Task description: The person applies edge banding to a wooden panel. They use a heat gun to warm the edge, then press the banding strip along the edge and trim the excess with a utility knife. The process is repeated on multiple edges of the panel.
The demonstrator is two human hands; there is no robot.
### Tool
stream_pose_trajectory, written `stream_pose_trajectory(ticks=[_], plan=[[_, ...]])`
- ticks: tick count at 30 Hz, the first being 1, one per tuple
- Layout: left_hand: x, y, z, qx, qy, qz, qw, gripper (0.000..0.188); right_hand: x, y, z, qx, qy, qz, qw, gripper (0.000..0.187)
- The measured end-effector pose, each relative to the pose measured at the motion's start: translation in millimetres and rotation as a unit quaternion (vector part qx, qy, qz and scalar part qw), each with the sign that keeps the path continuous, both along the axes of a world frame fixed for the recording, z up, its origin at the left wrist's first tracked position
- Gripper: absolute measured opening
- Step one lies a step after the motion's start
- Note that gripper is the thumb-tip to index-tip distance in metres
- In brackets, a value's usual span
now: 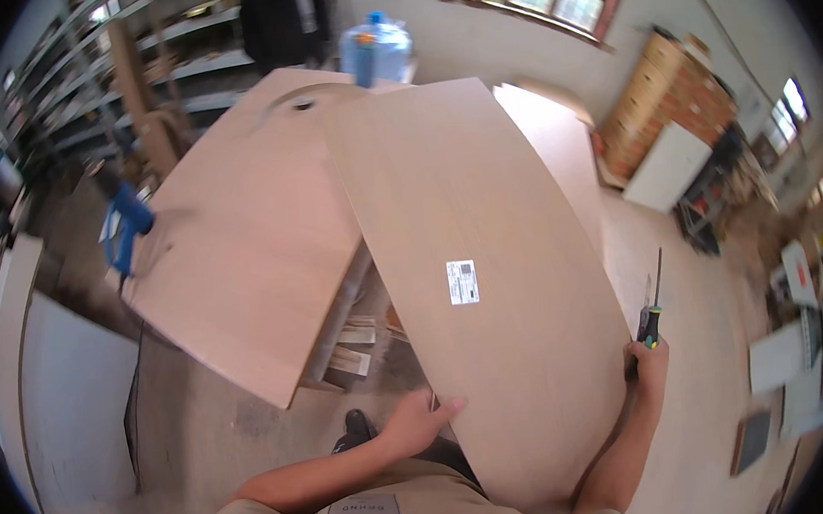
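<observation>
A long light-brown wooden panel (484, 193) with a white printed label (463, 282) stretches away from my body, its far end over a workbench top. My left hand (417, 423) is closed on the panel's near left edge, thumb on the upper face and the fingers partly hidden below. At the right edge, my right hand (648, 362) is closed round a screwdriver (650, 327) with a dark and yellow-green handle, its shaft pointing up and away. A second thin, blade-like piece stands beside that shaft; its kind is unclear. This hand also lies against the panel's edge.
The pinkish workbench top (254, 221) carries a blue heat gun (128, 216) at its left corner. Behind stands a large blue water bottle (378, 52). Metal shelves (190, 28) line the back left; stacked cartons (660, 102) stand right. White boards (80, 399) lean at left.
</observation>
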State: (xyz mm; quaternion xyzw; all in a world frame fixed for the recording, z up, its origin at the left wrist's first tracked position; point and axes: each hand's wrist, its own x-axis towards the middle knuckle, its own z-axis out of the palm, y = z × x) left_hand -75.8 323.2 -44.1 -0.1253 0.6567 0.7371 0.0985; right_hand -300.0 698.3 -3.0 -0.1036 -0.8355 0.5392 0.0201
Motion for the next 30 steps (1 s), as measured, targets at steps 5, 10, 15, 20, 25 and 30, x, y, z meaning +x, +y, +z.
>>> stream_pose_trajectory(ticks=[5, 10, 15, 20, 25, 30], plan=[[51, -33, 9, -0.042, -0.142, 0.024, 0.989, 0.041, -25, -93, 10, -0.026, -0.025, 0.105, 0.994, 0.013], [91, -59, -11, -0.026, -0.134, 0.122, 0.983, 0.039, -35, -187, 4, 0.043, -0.023, 0.210, 0.976, 0.015], [108, -77, -29, -0.005, -0.095, 0.187, 0.978, 0.038, -43, -234, -18, 0.047, -0.031, 0.238, 0.970, 0.016], [102, -108, -30, -0.064, -0.022, 0.234, 0.970, 0.035, -52, -262, -28, 0.064, -0.017, 0.240, 0.968, 0.016], [94, -136, -8, -0.077, -0.160, 0.080, 0.981, 0.042, -56, -279, -31, 0.055, -0.053, 0.217, 0.973, 0.015], [109, -155, 17, -0.087, -0.135, -0.010, 0.987, 0.049, -51, -292, -35, 0.040, -0.041, 0.203, 0.977, 0.014]])
